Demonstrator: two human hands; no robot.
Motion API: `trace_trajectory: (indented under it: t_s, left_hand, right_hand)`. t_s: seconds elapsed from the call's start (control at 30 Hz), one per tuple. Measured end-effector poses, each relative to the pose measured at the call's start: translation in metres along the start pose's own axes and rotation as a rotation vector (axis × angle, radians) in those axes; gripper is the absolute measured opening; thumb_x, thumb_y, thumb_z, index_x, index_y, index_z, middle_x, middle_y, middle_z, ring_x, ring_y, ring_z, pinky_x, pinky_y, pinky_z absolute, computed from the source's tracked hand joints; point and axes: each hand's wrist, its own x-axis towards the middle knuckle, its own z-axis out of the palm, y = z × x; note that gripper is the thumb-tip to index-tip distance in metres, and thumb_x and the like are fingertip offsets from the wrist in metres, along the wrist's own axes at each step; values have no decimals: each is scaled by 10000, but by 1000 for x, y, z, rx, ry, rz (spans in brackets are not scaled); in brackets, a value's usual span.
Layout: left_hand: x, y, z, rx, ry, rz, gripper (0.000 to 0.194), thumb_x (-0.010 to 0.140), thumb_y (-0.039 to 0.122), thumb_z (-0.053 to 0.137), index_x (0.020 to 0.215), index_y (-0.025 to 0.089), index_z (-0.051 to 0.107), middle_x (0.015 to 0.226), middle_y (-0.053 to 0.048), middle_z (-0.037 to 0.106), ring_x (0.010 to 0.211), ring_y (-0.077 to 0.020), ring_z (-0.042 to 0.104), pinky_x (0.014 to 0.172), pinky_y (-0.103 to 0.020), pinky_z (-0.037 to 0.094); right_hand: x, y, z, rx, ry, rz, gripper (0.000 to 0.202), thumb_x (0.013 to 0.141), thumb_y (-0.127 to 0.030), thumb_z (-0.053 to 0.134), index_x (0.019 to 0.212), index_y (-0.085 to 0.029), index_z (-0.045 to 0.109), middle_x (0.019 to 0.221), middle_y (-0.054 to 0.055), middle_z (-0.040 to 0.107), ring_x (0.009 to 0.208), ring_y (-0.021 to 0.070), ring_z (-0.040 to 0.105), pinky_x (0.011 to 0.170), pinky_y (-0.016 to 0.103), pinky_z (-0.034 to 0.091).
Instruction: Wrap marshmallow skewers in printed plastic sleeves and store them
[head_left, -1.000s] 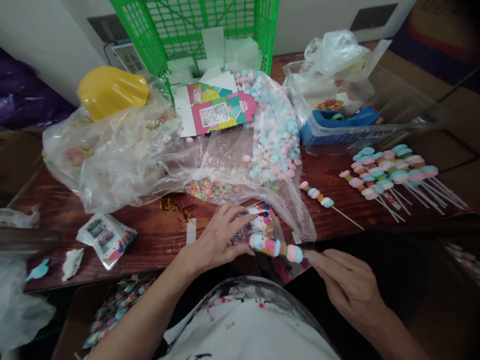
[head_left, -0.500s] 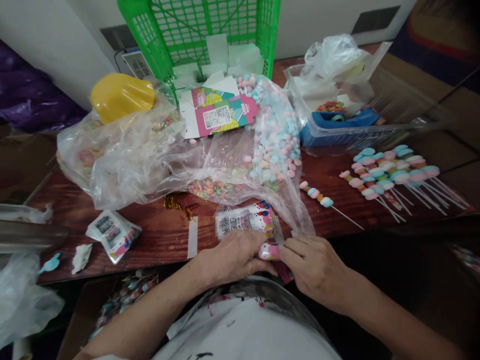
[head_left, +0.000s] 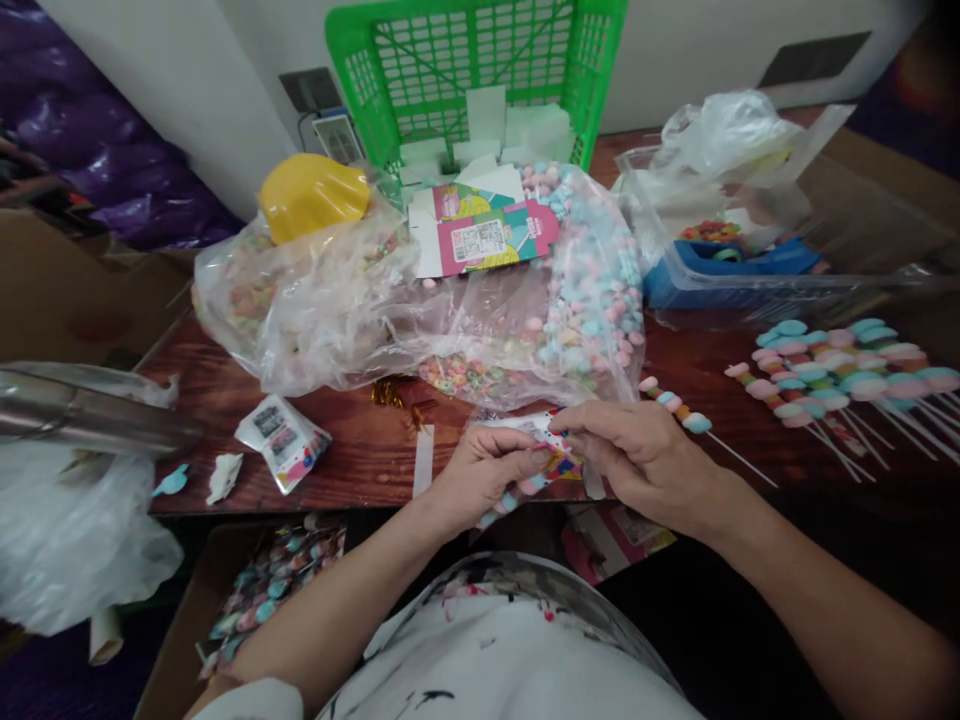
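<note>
My left hand point(head_left: 487, 465) is closed around a marshmallow candy skewer point(head_left: 517, 497) with pink and blue pieces, at the table's front edge. Its thumb and forefinger pinch together, hiding the skewer's upper end. Close by, my right hand point(head_left: 637, 445) has its fingertips pinched at the edge of a printed clear plastic bag point(head_left: 566, 462). That bag lies on the table beneath both hands and is partly covered by them. One finished skewer point(head_left: 679, 408) lies just right of my right hand. Further right is a pile of similar skewers point(head_left: 847, 370) with white sticks.
Large clear bags hold cereal rings point(head_left: 465, 375) and marshmallows point(head_left: 600, 280). A flattened printed carton point(head_left: 480, 240) lies on them before a green basket point(head_left: 480, 15). A stack of printed bags point(head_left: 281, 440) sits left. Below the table, a box contains packed candy point(head_left: 262, 590).
My hands have risen from the table's edge towards the printed bag. The candy skewer shows more in my left hand, and my right fingers have moved onto the bag. The view has shifted left.
</note>
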Motion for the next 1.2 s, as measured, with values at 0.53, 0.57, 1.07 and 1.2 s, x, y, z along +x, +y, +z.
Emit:
trace_trajectory:
  t_s: [0.53,0.57,1.07,1.2]
  left_hand:
    - [1,-10,-20,-396,206,223,408,669,495,737,838,140,625,439,57,533,265,-60,388,233,-149,280]
    - [-1,-9,-20,-410,181,215,426,676,513,725,852,137,630,469,46,550,299,-58,415,261,-151,323]
    - [-16,-18,-37,-547,-167,40,385,622,404,812,739,96,613,664,-18,598,617,-105,582,642,-245,500]
    - [-14,-22,-29,-528,-213,61,392,655,448,775,709,112,580,649,-1,549,589,-100,542,610,-244,473]
  right_hand:
    - [20,-12,74,260,351,279,126,852,-232,571,759,-181,641,704,9,596,665,130,545,624,264,449]
    - [21,-12,76,266,362,261,142,859,-215,555,749,-182,640,700,10,595,673,134,548,633,271,451]
    - [27,-22,98,580,497,269,91,813,-157,574,822,-207,649,885,37,694,840,169,642,772,321,513]
    - [25,-21,100,747,592,378,57,715,-131,625,713,-188,631,765,12,664,741,144,620,694,269,506]
